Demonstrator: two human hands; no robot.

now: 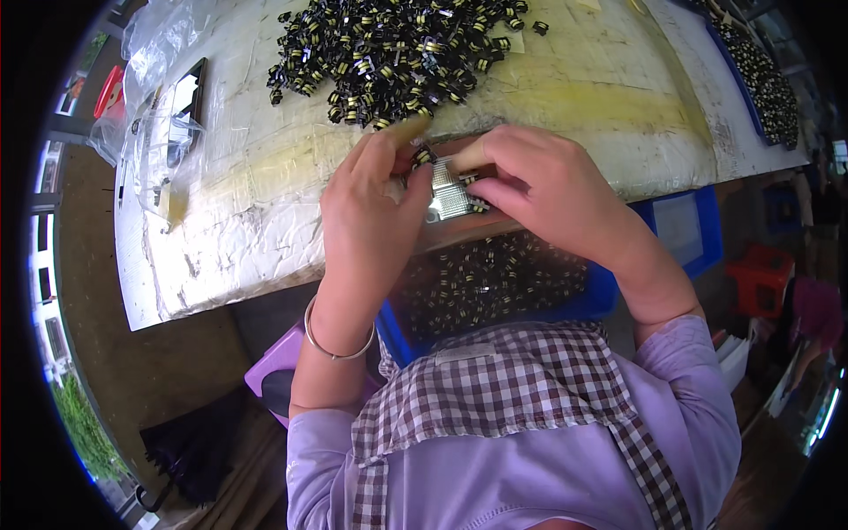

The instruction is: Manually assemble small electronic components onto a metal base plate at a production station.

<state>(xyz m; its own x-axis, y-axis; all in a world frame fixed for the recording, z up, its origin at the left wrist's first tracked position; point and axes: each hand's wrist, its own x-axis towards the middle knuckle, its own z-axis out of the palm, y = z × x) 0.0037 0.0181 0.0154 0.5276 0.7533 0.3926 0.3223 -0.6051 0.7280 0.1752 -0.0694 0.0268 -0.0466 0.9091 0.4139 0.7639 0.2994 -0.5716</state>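
Note:
At the front edge of the table, both my hands work over a shiny silver ridged metal plate set on a brownish board. My left hand is closed at the plate's left side, thumb and forefinger around a small black-and-yellow part. At the plate's right side my right hand has its fingers bent and pinched together, next to another small black-and-yellow part. What lies between its fingertips is partly hidden. A large heap of black-and-yellow parts lies just beyond my hands.
Below the table edge, a blue bin holds many similar parts. Another blue tray of parts stands far right. Clear plastic bags and a dark frame-like object lie at left. A red stool stands right, near another person.

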